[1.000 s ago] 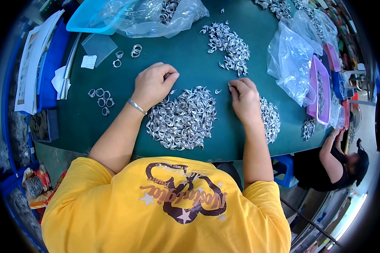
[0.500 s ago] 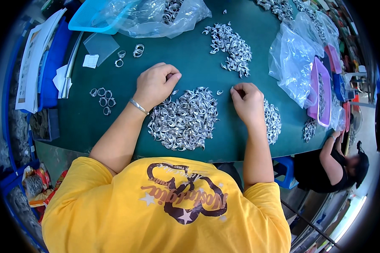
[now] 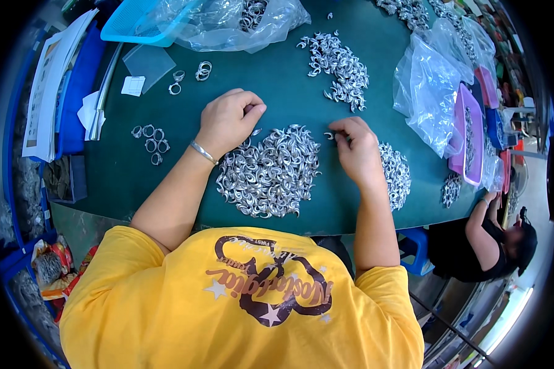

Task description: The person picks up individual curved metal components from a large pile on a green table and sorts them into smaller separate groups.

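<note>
A large heap of small silver crescent-shaped metal pieces (image 3: 269, 175) lies on the green table in front of me. Beyond its left side is my left hand (image 3: 229, 121), with a bracelet on the wrist. Its fingers are curled and the thumb presses against them; whatever they hold is hidden. A loose crescent lies just below that hand at the heap's edge. To the right of the heap, my right hand (image 3: 358, 146) has one crescent piece (image 3: 330, 135) at its thumb and index fingertips. A smaller heap of crescents (image 3: 395, 175) shows partly behind my right wrist.
Another crescent pile (image 3: 345, 74) lies farther back. Ring-shaped pieces (image 3: 156, 145) sit at left. A blue basket (image 3: 166, 38) and clear bag (image 3: 228, 38) stand at the back, a purple tray (image 3: 458, 161) and plastic bag (image 3: 428, 98) at right. A person (image 3: 486, 240) sits at far right.
My right index finger has reached out to the loose crescent beside the heap, which has shifted slightly right to the fingertips. The left hand stays in place.
</note>
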{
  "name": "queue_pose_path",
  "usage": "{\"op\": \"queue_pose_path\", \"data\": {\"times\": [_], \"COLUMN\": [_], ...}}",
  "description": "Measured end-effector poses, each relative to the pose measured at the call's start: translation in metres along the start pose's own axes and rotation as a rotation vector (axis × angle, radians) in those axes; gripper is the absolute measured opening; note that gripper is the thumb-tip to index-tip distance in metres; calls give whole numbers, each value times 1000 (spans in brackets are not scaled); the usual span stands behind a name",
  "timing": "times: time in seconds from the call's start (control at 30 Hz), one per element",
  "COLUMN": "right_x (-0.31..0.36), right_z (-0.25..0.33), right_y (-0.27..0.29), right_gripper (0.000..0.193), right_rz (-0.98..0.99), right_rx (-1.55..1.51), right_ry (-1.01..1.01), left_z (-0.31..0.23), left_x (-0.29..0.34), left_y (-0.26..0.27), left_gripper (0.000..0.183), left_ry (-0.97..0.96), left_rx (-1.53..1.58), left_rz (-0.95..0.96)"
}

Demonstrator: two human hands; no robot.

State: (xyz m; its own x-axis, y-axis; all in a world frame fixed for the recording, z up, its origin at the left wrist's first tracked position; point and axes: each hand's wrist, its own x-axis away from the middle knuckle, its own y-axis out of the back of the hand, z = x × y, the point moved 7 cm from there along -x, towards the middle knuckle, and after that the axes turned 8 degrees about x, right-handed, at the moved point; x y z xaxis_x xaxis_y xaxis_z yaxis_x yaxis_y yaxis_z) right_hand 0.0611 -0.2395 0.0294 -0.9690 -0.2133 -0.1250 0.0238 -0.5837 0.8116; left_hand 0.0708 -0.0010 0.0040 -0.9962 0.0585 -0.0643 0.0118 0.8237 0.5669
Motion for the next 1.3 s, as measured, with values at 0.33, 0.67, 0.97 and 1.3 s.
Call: {"op": "queue_pose_path", "data": {"times": [0.33, 0.67, 0.97, 1.3], "right_x": [20, 22, -28, -9], "right_z": [1, -30, -32, -44], "right_y": [15, 84, 19, 38], "right_gripper": [11, 21, 38, 15], "right_rz": [-108, -277, -224, -258], "right_rx": [358, 441, 51, 101], "right_ry": [108, -59, -2, -137], "left_z": [-1, 0, -1, -2], "left_x": [-3, -1, 0, -1], "left_y": [-4, -4, -3, -3], "left_gripper": [15, 14, 14, 14], "left_ry": [-11, -23, -24, -41], "left_rx": [-21, -8, 18, -6], "left_rz": [5, -18, -7, -13]}}
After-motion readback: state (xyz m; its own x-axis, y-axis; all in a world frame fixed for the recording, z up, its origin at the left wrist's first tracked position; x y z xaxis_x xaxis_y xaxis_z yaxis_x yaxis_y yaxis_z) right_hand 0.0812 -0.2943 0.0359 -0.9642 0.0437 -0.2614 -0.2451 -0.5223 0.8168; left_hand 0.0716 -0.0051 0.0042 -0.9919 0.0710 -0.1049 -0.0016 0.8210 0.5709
